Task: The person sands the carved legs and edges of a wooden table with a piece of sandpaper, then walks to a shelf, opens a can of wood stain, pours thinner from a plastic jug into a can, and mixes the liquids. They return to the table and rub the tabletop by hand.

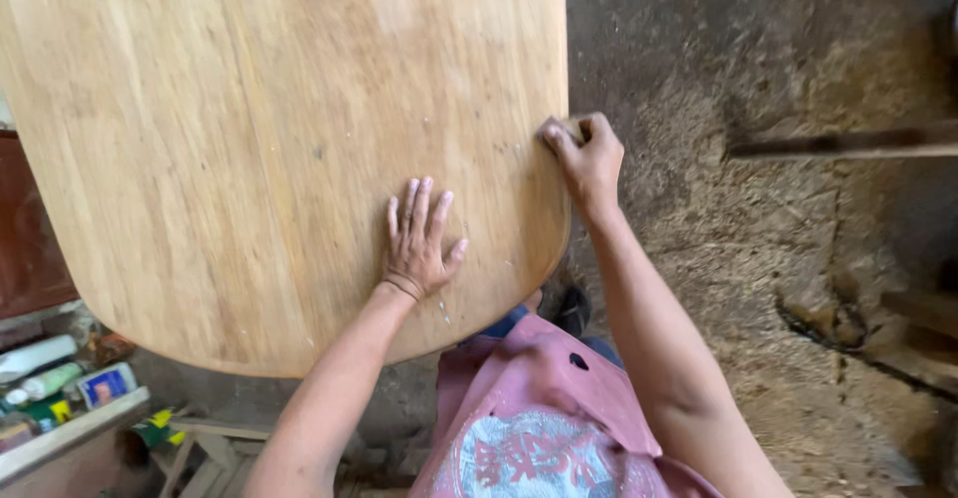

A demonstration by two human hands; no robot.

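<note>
A large light wooden tabletop (249,139) with rounded corners fills the upper left of the head view. My left hand (419,244) lies flat on its surface, fingers spread, near the right edge. My right hand (589,159) grips the tabletop's right edge, pressing a small folded piece of sandpaper (571,127) against it. The piece is mostly hidden under the fingers.
The dusty floor (758,239) at right is covered in sawdust. A wooden strip (848,144) lies across the upper right. A low shelf (60,428) at lower left holds bottles and a small can. A dark wooden panel (25,249) stands at far left.
</note>
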